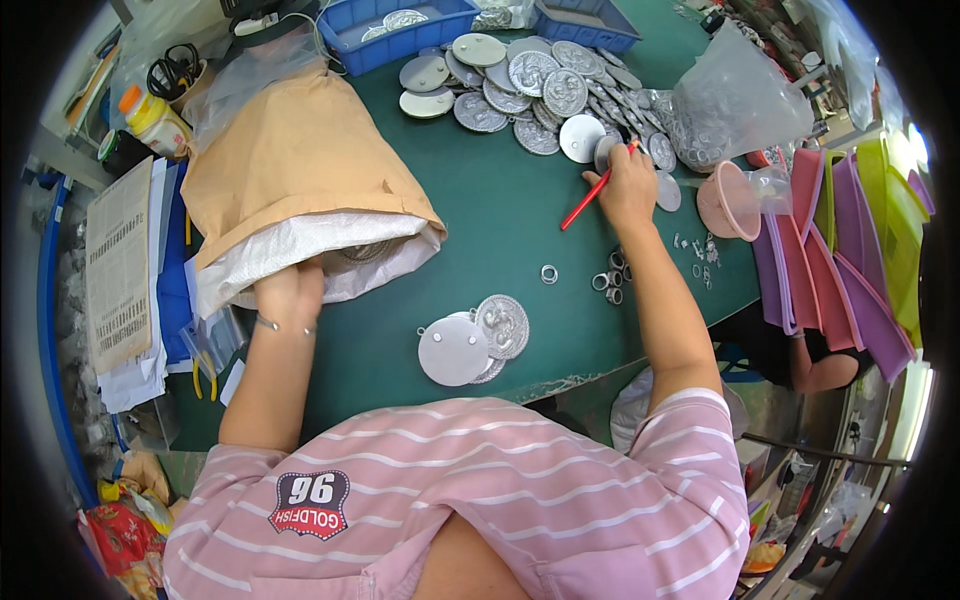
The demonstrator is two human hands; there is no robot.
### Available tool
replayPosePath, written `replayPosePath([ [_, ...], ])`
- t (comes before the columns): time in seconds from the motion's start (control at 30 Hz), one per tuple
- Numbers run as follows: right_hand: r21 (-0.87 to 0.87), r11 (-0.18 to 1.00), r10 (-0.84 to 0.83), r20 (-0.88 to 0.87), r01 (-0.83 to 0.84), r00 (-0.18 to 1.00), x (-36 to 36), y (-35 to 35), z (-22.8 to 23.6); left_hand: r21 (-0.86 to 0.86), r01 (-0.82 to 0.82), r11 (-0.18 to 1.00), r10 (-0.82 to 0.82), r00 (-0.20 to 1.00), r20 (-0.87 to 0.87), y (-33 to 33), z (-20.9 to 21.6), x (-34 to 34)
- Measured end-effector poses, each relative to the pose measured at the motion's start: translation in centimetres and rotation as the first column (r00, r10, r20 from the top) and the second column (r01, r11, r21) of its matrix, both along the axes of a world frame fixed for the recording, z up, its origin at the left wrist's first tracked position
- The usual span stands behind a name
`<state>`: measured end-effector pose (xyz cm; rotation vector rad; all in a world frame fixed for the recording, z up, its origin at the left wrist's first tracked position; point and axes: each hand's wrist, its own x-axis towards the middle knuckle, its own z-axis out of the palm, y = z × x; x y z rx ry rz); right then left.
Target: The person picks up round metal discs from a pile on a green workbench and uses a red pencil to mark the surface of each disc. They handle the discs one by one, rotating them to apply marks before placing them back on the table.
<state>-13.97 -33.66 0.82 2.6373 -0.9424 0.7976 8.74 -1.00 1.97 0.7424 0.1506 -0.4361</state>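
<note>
My left hand [288,290] reaches into the mouth of a large tan sack with a white woven lining [300,170]; its fingers are hidden inside. My right hand [625,185] holds a red pencil-like tool [590,195] and rests at the edge of a spread of round silver embossed discs [540,85] on the green table [490,210]. A small stack of the same discs [470,342] lies near the table's front edge, between my arms.
Small metal rings [610,280] lie beside my right forearm. Blue bins [390,30] stand at the back. A clear bag of small parts [730,100], a pink cup [725,200] and purple and green trays [850,260] sit right. Papers [120,270] and pliers lie left.
</note>
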Motion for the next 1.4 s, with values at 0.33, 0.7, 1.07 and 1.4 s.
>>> replayPosePath([
  [0.33, 0.205, 0.974, -0.155, 0.272, 0.1, 0.95, 0.9, 1.9, 4.2, 0.293, 0.659, 0.693, -0.715, 0.68, 0.16, 2.2, 1.5, -5.4],
  [0.7, 0.576, 0.025, -0.408, 0.752, -0.817, 0.517, 2.5, 15.1, 4.2, 0.161, 0.772, 0.615, -0.788, 0.607, 0.1, -0.8, 2.3, -8.7],
  [1.07, 0.493, 0.158, 0.062, 0.86, -0.855, 0.507, 2.2, 19.2, 4.1, 0.494, 0.487, 0.721, -0.691, 0.559, 0.458, 1.4, 2.2, -8.6],
  [1.4, 0.39, 0.11, 0.011, 0.919, -0.914, 0.393, 2.1, 19.1, 3.6, 0.389, 0.578, 0.718, -0.696, 0.6, 0.394, 1.1, 1.6, -7.9],
])
